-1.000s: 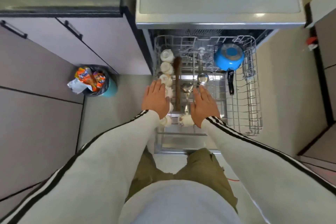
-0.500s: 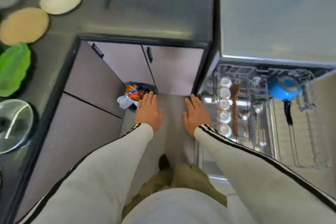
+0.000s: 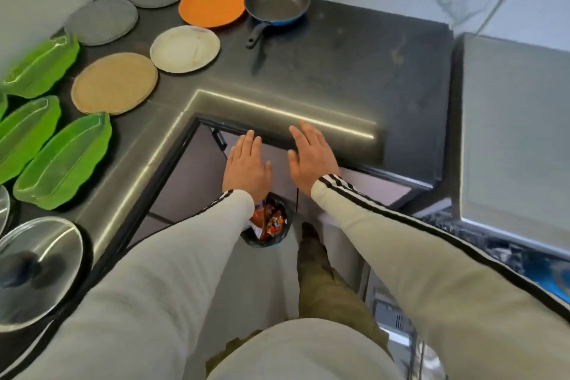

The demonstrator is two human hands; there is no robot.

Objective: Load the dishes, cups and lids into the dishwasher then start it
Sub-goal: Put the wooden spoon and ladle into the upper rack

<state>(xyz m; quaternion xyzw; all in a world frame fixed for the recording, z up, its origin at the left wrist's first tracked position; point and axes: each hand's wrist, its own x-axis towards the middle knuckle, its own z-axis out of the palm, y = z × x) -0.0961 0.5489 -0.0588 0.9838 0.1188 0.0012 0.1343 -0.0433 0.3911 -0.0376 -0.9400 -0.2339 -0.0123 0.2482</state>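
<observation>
My left hand (image 3: 245,167) and my right hand (image 3: 311,157) hover flat and empty in front of the dark L-shaped counter (image 3: 339,71), fingers apart. On the counter lie an orange plate (image 3: 211,5), a white plate (image 3: 185,48), a tan plate (image 3: 114,83) and two grey plates (image 3: 101,21). A blue frying pan (image 3: 277,4) sits behind them. Green leaf-shaped dishes (image 3: 63,160) line the left edge, with a glass lid (image 3: 37,268) nearer me. The dishwasher (image 3: 512,139) stands at the right, its rack (image 3: 493,247) only partly in view.
A small black bin (image 3: 266,227) full of wrappers stands on the floor below my left wrist. Cabinet doors (image 3: 191,176) with a dark handle close off the corner under the counter. A white wall runs behind the counter.
My view has swung left and up from the dishwasher rack to the counter. Both hands left the rack and now hover near the counter's inner corner, still empty.
</observation>
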